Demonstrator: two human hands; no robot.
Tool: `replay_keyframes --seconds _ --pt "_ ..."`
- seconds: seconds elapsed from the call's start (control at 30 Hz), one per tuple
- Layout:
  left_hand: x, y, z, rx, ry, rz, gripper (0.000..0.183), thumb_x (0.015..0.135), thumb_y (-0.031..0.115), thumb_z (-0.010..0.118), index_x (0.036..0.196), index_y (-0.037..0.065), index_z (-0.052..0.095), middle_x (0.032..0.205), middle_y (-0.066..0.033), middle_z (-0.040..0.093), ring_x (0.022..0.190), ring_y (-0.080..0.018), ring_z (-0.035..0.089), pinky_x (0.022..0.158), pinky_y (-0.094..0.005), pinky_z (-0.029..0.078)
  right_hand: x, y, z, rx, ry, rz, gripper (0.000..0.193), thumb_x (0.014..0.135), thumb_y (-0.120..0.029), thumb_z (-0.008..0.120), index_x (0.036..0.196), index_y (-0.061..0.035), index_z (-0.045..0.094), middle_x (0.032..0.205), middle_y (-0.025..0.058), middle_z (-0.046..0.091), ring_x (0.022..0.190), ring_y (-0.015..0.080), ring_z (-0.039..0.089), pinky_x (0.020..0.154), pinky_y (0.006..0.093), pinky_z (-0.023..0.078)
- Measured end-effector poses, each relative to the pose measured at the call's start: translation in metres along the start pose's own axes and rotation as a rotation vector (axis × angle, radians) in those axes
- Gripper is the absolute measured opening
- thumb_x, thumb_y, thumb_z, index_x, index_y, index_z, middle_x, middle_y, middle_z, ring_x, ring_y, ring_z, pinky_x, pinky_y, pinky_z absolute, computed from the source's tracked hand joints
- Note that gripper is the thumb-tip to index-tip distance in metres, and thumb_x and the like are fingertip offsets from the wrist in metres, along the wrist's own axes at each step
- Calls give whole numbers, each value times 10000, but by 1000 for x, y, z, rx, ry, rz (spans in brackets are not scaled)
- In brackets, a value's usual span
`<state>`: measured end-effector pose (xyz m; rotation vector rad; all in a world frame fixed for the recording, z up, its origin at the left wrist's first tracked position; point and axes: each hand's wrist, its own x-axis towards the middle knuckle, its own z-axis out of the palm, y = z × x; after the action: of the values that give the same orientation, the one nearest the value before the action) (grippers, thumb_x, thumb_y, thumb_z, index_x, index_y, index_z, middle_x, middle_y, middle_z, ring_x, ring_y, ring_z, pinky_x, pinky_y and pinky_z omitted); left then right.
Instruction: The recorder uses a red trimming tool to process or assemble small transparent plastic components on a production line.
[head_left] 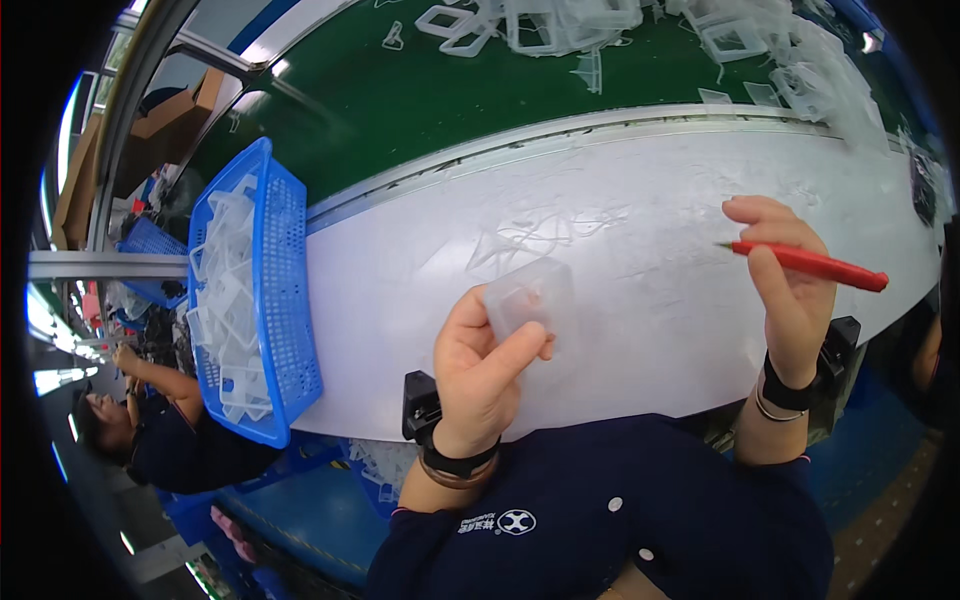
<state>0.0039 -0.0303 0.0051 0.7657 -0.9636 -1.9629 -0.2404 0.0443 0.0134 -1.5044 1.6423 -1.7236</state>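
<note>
Between the thumb and fingers of my left hand [482, 372] is a clear plastic frame [545, 285], held tilted over the white worktable. My right hand [790, 270] is raised off to the right, its fingers closed around a red-handled trimming knife [825, 266] whose short pointed tip faces left. The knife and the plastic part are well apart. Thin clear plastic trimmings [545, 232] lie on the table just beyond the part.
A blue perforated basket [288, 290] full of clear plastic frames stands at the left. Beyond the metal-edged white table [660, 345] runs a green surface [330, 110] with heaped clear plastic parts [570, 25]. Another person [170, 420] works at far left.
</note>
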Motion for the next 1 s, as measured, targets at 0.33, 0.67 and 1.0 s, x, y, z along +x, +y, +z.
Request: replay_keyframes --seconds 0.33,0.67,1.0 --pt "-9 -3 4 -52 -113 -75 222 837 4 595 1045 -15 521 966 -81 599 866 -127 568 784 -272 464 -15 -22 64 290 -318 48 117 760 -81 688 862 -38 651 873 82 625 803 192 560 686 289 431" --pt "-9 -5 3 -32 -166 -60 234 848 1 582 1071 -8 511 1038 -69 581 921 -105 550 812 -257 450 -13 -25 65 288 -308 70 86 761 -86 686 832 -47 656 828 37 634 770 184 563 678 294 427" --pt "-9 -6 1 -6 -194 -44 237 849 -1 579 1076 -16 513 1032 -75 587 915 -105 556 801 -252 454 -13 -20 66 289 -309 41 85 773 -84 668 845 -44 647 807 37 630 755 179 559 673 292 413"
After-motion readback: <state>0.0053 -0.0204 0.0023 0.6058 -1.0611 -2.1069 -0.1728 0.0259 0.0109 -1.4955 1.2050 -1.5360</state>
